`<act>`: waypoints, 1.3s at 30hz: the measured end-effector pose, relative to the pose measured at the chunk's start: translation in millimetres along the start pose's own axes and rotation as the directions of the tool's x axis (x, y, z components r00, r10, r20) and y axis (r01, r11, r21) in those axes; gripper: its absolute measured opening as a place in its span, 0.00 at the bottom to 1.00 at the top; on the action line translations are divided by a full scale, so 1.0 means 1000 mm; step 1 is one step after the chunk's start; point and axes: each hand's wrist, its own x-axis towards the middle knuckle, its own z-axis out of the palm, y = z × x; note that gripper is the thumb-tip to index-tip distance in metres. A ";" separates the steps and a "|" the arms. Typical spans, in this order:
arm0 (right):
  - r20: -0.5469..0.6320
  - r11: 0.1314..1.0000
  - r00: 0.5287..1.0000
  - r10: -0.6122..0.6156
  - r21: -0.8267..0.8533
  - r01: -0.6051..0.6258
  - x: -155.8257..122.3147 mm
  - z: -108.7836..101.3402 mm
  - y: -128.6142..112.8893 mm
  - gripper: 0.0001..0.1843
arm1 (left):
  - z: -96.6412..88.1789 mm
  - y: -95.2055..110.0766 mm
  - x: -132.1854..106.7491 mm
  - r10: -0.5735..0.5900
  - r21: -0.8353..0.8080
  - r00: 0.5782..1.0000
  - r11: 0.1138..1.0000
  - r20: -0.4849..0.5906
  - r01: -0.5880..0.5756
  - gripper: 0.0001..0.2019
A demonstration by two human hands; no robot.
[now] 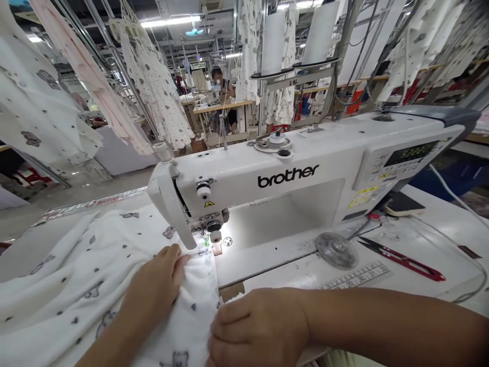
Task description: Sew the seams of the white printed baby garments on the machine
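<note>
Tabletop [412, 234] smooth white, ruler-marked; printed white cloth [153, 76] hangs behind. Soft white grey-printed fabric [95, 265] lies rumpled, partly under your boxy white sewing machine [328, 148]. Your right hand [260, 326] pinches the fabric edge; left hand [158, 275] rests on top, grip unclear.
</note>
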 end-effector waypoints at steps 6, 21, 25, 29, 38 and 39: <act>0.075 0.979 0.990 0.121 0.158 -0.131 0.001 0.003 -0.005 0.06 | 0.002 -0.006 0.002 0.183 0.131 0.973 0.978 -0.143 -0.165 0.09; 0.270 0.958 0.953 0.137 0.210 -0.197 -0.004 -0.001 0.015 0.04 | 0.023 -0.019 0.020 0.509 -0.133 0.856 0.846 -0.093 -0.517 0.29; 0.277 0.947 0.943 0.185 0.207 -0.247 -0.007 0.000 0.021 0.04 | 0.018 -0.020 0.032 0.480 -0.177 0.874 0.857 -0.071 -0.485 0.25; 0.296 0.960 0.935 0.194 0.137 -0.242 -0.007 -0.001 0.025 0.06 | 0.008 -0.017 0.040 0.465 -0.178 0.884 0.868 -0.036 -0.464 0.19; 0.169 0.997 0.985 0.036 -0.077 -0.023 -0.006 -0.005 0.025 0.10 | 0.000 0.001 -0.002 0.062 -0.012 0.993 0.998 -0.102 -0.063 0.13; 0.140 0.993 0.990 0.014 -0.122 0.003 -0.006 -0.005 0.024 0.11 | 0.001 0.003 -0.009 -0.006 -0.035 1.000 0.999 -0.019 0.005 0.14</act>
